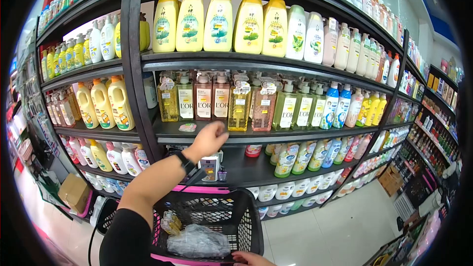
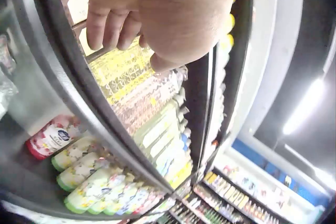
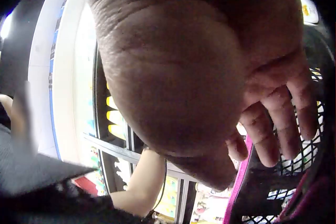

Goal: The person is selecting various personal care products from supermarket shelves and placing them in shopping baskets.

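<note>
The left hand point(image 1: 209, 139) is raised at the edge of the middle shelf, just below and left of a yellow pump bottle point(image 1: 238, 111). Nothing shows in its grasp; in the left wrist view the fingers of this hand point(image 2: 157, 19) hang loosely bent before the yellow bottle point(image 2: 121, 74). Low in the head view, the right hand point(image 1: 252, 259) is partly cut off beside the basket point(image 1: 249, 226). The right wrist view shows that hand point(image 3: 210, 77) with relaxed, parted fingers over the black mesh. In the basket lie a clear plastic bag point(image 1: 198, 241) and a yellow-tinted item point(image 1: 171, 222).
Black shelves point(image 1: 197, 60) hold rows of bottles above and below the hands. A small pink tag point(image 1: 187, 127) lies on the middle shelf. A white box point(image 1: 209, 167) stands on the shelf below, behind the left wrist. Cardboard box point(image 1: 75, 193) at left; tiled floor point(image 1: 315, 239) at right.
</note>
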Motion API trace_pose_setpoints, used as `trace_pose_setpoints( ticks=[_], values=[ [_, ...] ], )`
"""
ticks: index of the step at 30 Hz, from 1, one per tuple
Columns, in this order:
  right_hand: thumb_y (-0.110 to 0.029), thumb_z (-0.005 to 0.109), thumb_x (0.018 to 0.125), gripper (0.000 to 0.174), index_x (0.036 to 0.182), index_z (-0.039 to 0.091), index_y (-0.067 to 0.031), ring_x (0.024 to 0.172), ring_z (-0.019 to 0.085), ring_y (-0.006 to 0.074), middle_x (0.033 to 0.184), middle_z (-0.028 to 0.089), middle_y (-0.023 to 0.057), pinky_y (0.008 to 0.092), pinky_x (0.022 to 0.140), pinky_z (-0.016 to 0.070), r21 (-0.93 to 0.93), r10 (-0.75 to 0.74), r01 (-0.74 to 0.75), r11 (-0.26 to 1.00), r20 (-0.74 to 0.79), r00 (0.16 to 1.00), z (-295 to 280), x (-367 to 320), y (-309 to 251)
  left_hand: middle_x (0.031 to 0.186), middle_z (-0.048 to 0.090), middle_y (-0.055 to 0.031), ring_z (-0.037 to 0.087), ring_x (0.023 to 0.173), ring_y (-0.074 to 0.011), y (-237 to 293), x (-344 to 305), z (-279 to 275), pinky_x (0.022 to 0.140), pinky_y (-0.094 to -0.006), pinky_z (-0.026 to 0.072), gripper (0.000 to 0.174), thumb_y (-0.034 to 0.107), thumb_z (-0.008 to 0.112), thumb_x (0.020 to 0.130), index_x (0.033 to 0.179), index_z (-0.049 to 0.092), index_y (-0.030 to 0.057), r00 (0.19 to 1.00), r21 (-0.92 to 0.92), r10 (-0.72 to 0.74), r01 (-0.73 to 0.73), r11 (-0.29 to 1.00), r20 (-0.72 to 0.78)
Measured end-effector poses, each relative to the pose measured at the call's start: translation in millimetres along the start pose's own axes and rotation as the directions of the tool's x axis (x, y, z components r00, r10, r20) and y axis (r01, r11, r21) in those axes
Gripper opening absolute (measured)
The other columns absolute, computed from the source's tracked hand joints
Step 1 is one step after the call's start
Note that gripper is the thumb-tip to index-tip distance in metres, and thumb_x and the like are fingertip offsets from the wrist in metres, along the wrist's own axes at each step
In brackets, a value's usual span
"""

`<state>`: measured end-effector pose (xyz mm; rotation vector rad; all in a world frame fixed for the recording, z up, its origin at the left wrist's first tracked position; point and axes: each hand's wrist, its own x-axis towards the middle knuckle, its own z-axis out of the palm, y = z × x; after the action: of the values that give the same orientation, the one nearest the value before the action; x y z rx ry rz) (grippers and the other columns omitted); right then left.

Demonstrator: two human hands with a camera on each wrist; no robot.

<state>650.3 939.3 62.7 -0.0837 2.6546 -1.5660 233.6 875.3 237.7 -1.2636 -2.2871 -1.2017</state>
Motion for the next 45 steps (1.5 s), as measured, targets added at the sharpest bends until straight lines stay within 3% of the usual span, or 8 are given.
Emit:
trace_pose_setpoints(
  ticks=[6,7,11,21,28,36,40,45],
  values=[
    [-0.007,0.068,0.091,0.04,0.129,0.054,-0.0061,0.09,0.065,0.0193,0.101,0.067,0.0086,0.0322,0.079,0.0536,0.324,0.059,-0.044,0.945,-0.037,0.998,-29,-51,14,0.126,0.059,-0.0254,0.061,0.113,-0.0279,-45,92,58,0.095,-0.0377,0.0499,0.081,0.032,0.075,0.085,0.145,0.035,-0.0058,0.95,-0.099,-0.259,0.245,0.965,-0.172],
    [-0.008,0.068,0.091,0.041,0.129,0.054,-0.0056,0.088,0.063,0.0175,0.099,0.066,0.0076,0.0306,0.078,0.0529,0.271,0.077,-0.05,0.961,-0.089,0.993,-33,-55,25,0.127,0.061,-0.0221,0.061,0.115,-0.0282,-37,93,62,0.097,-0.0368,0.0484,0.076,0.029,0.075,0.086,0.141,0.038,-0.0086,0.946,-0.406,-0.32,0.273,0.872,-0.05],
    [-0.008,0.068,0.092,0.036,0.125,0.056,-0.0041,0.087,0.062,0.0143,0.097,0.066,0.0053,0.0286,0.077,0.0518,0.304,0.151,-0.072,0.95,-0.245,0.958,-49,-74,51,0.129,0.06,-0.0186,0.059,0.116,-0.0237,22,81,53,0.097,-0.0346,0.0478,0.07,0.016,0.071,0.091,0.146,0.032,-0.0049,0.936,-0.301,-0.341,0.303,0.904,-0.082],
    [-0.008,0.067,0.094,0.029,0.121,0.058,-0.0021,0.085,0.059,0.0116,0.093,0.064,0.0039,0.0263,0.073,0.0499,0.424,0.222,-0.112,0.899,-0.219,0.95,-43,-92,72,0.12,0.063,-0.0183,0.063,0.105,-0.0222,-4,91,54,0.088,-0.0339,0.0515,0.06,0.012,0.075,0.086,0.133,0.044,-0.0097,0.919,-0.493,-0.391,0.366,0.789,0.057],
    [-0.011,0.067,0.095,0.031,0.123,0.056,-0.0019,0.085,0.057,0.0096,0.093,0.064,0.0033,0.0252,0.073,0.049,0.38,0.141,-0.056,0.923,-0.198,0.97,-42,-74,43,0.116,0.065,-0.0192,0.064,0.104,-0.023,-22,74,64,0.09,-0.0338,0.0512,0.051,0.011,0.073,0.086,0.125,0.049,-0.0114,0.937,-0.613,-0.334,0.203,0.764,-0.106],
    [-0.013,0.069,0.093,0.052,0.137,0.044,-0.0007,0.106,0.06,0.0142,0.112,0.064,0.0084,0.0312,0.091,0.0505,0.603,0.147,-0.065,0.795,-0.087,0.985,-29,-16,76,0.117,0.065,-0.0112,0.064,0.103,-0.0161,41,-104,26,0.092,-0.0325,0.0519,0.045,0.012,0.067,0.094,0.129,0.046,-0.005,0.941,-0.926,-0.279,0.267,0.268,0.191],
    [-0.006,0.068,0.09,0.069,0.148,0.031,-0.0037,0.121,0.052,0.0209,0.132,0.053,0.0133,0.0375,0.1,0.0466,0.527,0.071,0.136,0.839,-0.355,0.932,-36,41,17,0.128,0.059,-0.0127,0.059,0.117,-0.0208,61,-208,28,0.102,-0.0372,0.0481,0.052,0.011,0.068,0.093,0.135,0.041,-0.0038,0.922,-0.91,-0.232,0.359,0.208,0.311],
    [-0.01,0.075,0.084,0.07,0.142,0.037,0.0004,0.121,0.057,0.0232,0.131,0.057,0.0133,0.0384,0.103,0.0457,0.514,-0.045,0.2,0.834,-0.298,0.953,-21,96,-38,0.124,0.058,-0.0132,0.059,0.113,-0.0189,61,-316,59,0.095,-0.0353,0.0508,0.061,0.012,0.071,0.092,0.137,0.035,-0.0053,0.851,-0.759,-0.226,0.525,0.384,0.474]
  ],
)
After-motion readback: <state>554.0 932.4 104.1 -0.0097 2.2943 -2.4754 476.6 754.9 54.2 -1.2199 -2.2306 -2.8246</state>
